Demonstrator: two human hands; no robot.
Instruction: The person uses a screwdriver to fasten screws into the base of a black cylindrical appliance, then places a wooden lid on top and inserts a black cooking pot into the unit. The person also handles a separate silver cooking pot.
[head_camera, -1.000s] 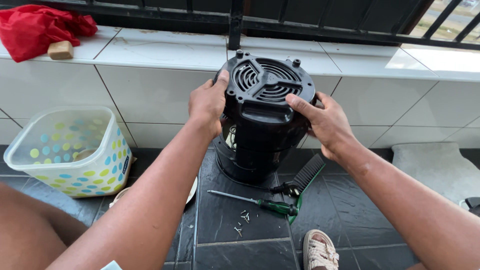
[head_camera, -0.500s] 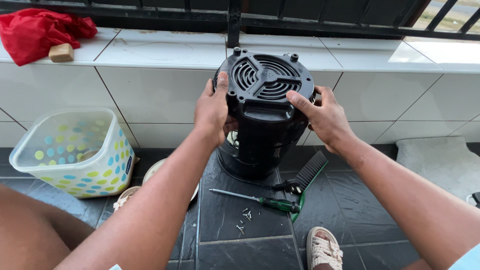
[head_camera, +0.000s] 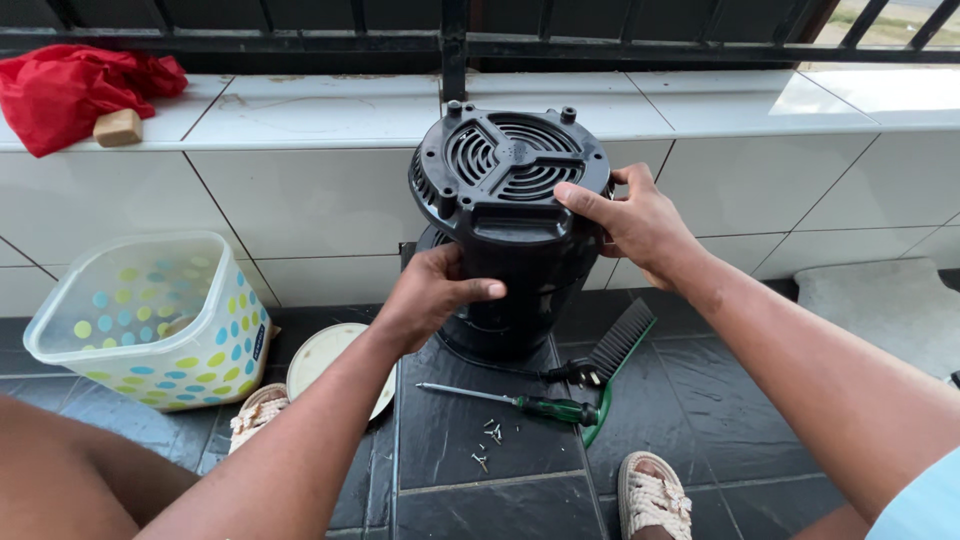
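Observation:
A black round plastic housing (head_camera: 512, 200) with a vented grille on top stands upright on the dark tiled floor. My left hand (head_camera: 432, 293) grips its side low on the left, thumb across the front. My right hand (head_camera: 630, 222) holds the upper right rim, fingers over the top edge. A green-handled screwdriver (head_camera: 520, 402) lies on the floor in front of the housing, with several small loose screws (head_camera: 488, 440) beside it.
A black and green brush (head_camera: 612, 362) lies right of the housing. A dotted plastic tub (head_camera: 150, 322) and a cream lid (head_camera: 322, 362) sit at left. A red cloth (head_camera: 70, 88) and a tan block (head_camera: 118, 127) rest on the white tiled ledge. Woven sandals (head_camera: 652, 497) are near the bottom.
My left hand has slid from the top left rim down to the housing's side. The view has come closer. My right hand stays on the right rim.

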